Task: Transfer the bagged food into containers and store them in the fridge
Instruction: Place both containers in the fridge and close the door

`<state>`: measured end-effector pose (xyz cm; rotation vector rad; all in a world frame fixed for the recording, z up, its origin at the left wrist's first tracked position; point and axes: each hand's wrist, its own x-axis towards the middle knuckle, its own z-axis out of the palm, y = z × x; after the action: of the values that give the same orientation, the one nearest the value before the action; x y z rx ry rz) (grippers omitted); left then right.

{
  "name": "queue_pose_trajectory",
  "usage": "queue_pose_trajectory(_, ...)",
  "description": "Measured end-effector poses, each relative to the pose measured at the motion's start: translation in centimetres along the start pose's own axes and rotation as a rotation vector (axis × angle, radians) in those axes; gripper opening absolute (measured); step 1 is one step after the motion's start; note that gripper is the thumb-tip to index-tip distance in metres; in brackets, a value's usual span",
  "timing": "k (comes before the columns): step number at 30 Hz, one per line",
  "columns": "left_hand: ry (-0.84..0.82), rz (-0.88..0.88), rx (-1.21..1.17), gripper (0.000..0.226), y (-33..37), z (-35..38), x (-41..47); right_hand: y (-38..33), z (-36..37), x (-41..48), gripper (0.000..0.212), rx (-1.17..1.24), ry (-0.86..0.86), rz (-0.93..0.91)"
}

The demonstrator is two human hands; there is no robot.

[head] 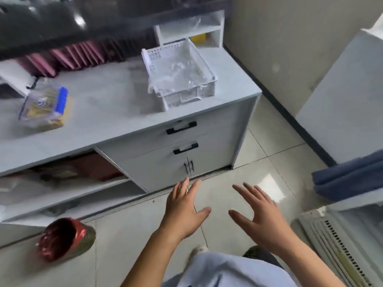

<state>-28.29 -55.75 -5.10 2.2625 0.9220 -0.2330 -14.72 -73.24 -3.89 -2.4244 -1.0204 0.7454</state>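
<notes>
A clear container with a blue clip and yellow packaged food inside [44,105] lies on the grey counter [107,112] at the left. A white perforated basket [180,73] holding crumpled clear plastic bags stands at the counter's right end. My left hand [182,208] and my right hand [259,212] hover over the tiled floor in front of the counter's drawers, both empty with fingers spread. The open fridge [339,235] shows at the right edge, with white ribbed shelves low down.
A waste bin with a red liner [64,238] stands on the floor at the lower left. The counter has two drawers with black handles [181,127] and open shelves below. A folded blue cloth [350,177] rests on a ledge at the right. A white shelf unit [190,27] sits behind the basket.
</notes>
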Motion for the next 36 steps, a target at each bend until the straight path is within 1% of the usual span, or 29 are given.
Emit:
queue_pose_trajectory(4, 0.075, -0.077, -0.115, 0.079, -5.0, -1.8, -0.1, -3.6, 1.0, 3.9, 0.065, -0.065, -0.069, -0.05)
queue_pose_trajectory(8, 0.126, -0.232, -0.219, 0.078, -10.1, -3.2, 1.1, -7.7, 2.2, 10.2, 0.066, -0.123, -0.147, -0.129)
queue_pose_trajectory(11, 0.206, -0.316, -0.273, 0.076, -13.0, -5.7, 2.1, -11.9, 3.1, 15.4, 0.069, -0.149, -0.218, -0.246)
queue_pose_trajectory(13, 0.272, -0.387, -0.286, 0.076, -15.0, -8.1, 3.1, -15.2, 3.7, 19.0, 0.076, -0.159, -0.253, -0.337)
queue_pose_trajectory(15, 0.339, -0.446, -0.297, 0.076, -16.6, -11.0, 4.1, -18.5, 4.4, 22.5, 0.078, -0.15, -0.285, -0.421)
queue_pose_trajectory(19, 0.38, -0.55, -0.301, 0.076, -19.6, -16.4, 6.3, -24.0, 5.7, 29.3, 0.085, -0.177, -0.34, -0.565)
queue_pose_trajectory(22, 0.435, -0.57, -0.368, 0.076, -21.9, -20.2, 8.2, -27.1, 7.7, 34.1, 0.086, -0.243, -0.376, -0.615)
queue_pose_trajectory(25, 0.485, -0.61, -0.355, 0.08, -23.5, -24.2, 10.4, -29.6, 9.9, 39.2, 0.073, -0.349, -0.425, -0.64)
queue_pose_trajectory(27, 0.519, -0.617, -0.375, 0.082, -24.7, -26.4, 11.2, -31.2, 11.0, 41.4, 0.07, -0.415, -0.442, -0.654)
queue_pose_trajectory(30, 0.565, -0.626, -0.378, 0.083, -28.4, -30.2, 12.5, -34.1, 12.3, 43.6, 0.07, -0.446, -0.453, -0.663)
queue_pose_trajectory(32, 0.601, -0.622, -0.335, 0.083, -31.7, -33.0, 13.4, -36.3, 13.0, 45.1, 0.07, -0.448, -0.449, -0.664)
queue_pose_trajectory(34, 0.638, -0.567, -0.288, 0.08, -34.8, -35.9, 14.6, -38.7, 13.5, 46.1, 0.07, -0.439, -0.445, -0.649)
queue_pose_trajectory(36, 0.658, -0.522, -0.296, 0.075, -37.8, -38.8, 16.2, -41.1, 14.0, 46.7, 0.071, -0.386, -0.425, -0.628)
